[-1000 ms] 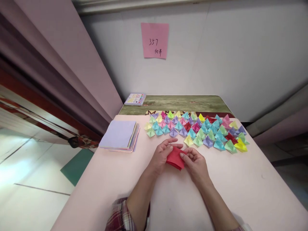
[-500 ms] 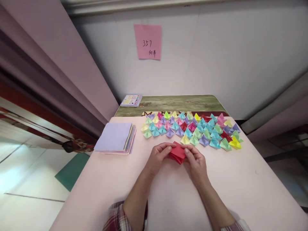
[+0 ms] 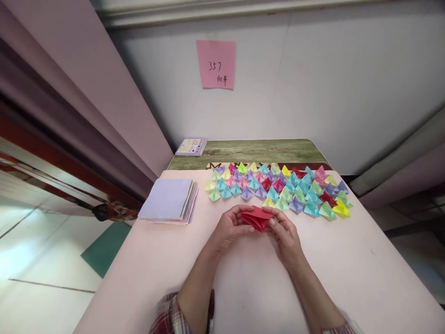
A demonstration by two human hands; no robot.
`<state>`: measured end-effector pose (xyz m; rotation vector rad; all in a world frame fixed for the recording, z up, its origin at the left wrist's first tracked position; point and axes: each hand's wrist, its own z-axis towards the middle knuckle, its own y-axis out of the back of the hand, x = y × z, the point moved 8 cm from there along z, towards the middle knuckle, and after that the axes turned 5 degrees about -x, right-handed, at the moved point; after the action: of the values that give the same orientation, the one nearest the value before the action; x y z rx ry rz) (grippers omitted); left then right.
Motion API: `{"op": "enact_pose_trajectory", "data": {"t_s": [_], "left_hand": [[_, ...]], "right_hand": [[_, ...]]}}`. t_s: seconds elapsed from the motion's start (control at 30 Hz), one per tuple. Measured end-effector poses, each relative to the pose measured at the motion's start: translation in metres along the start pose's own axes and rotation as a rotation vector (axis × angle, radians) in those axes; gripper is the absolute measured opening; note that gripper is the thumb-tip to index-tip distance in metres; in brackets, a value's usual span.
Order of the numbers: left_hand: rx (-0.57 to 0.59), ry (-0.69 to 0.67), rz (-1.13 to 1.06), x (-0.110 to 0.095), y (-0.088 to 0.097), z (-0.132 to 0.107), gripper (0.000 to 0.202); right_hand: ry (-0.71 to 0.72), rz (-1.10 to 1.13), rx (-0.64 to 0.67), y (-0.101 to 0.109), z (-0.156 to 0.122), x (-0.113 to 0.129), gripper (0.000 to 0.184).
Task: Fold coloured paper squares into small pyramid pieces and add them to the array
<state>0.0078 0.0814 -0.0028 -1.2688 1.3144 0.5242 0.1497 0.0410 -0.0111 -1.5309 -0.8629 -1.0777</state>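
Observation:
A red folded paper is held between my two hands above the pale tabletop, its layers partly spread toward me. My left hand grips its left side, with the fingers behind and the thumb along the lower edge. On the other side, my right hand pinches the right corner between thumb and fingers. Just beyond stand several rows of small folded paper boats in blue, green, purple, pink, red and yellow.
To the left lies a stack of square coloured paper, lilac on top. A printed paper pack rests on the green wood-patterned surface at the back. A pink note hangs on the wall. Curtains flank the table.
The red paper has been turned and its layers opened wider along the front. My left thumb has moved from its upper face down to the lower edge.

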Motion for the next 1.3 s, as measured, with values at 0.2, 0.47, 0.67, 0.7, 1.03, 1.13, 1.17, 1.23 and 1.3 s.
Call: {"op": "enact_pose_trajectory", "data": {"t_s": [0.2, 0.47, 0.67, 0.7, 1.03, 1.13, 1.17, 1.23, 1.3], "left_hand": [[-0.016, 0.009, 0.011, 0.002, 0.0, 0.0, 0.05], [-0.002, 0.027, -0.007, 0.001, -0.002, -0.001, 0.048], [-0.016, 0.02, -0.003, -0.001, -0.002, -0.003, 0.039], [-0.022, 0.022, -0.002, -0.001, -0.002, -0.003, 0.038], [-0.205, -0.083, 0.117, -0.004, 0.012, 0.002, 0.024], [-0.225, -0.134, 0.222, -0.006, 0.015, 0.001, 0.024], [-0.229, -0.144, 0.244, -0.006, 0.016, 0.001, 0.024], [-0.234, -0.155, 0.255, -0.005, 0.016, 0.002, 0.023], [-0.232, -0.153, 0.209, -0.003, 0.016, 0.002, 0.022]], "right_hand": [[-0.021, -0.008, -0.01, 0.002, 0.0, -0.003, 0.037], [-0.032, -0.015, -0.027, 0.003, 0.001, -0.006, 0.033], [-0.023, -0.036, -0.032, 0.004, 0.002, -0.006, 0.032], [-0.019, -0.041, -0.028, 0.003, 0.002, -0.005, 0.032], [0.019, -0.096, 0.033, -0.006, -0.002, 0.0, 0.033], [0.017, -0.134, 0.003, -0.003, -0.002, -0.004, 0.034], [0.013, -0.153, -0.022, -0.001, -0.002, -0.007, 0.034], [0.006, -0.191, -0.087, 0.004, -0.001, -0.012, 0.034], [0.01, -0.222, -0.152, 0.009, 0.0, -0.015, 0.033]]}}
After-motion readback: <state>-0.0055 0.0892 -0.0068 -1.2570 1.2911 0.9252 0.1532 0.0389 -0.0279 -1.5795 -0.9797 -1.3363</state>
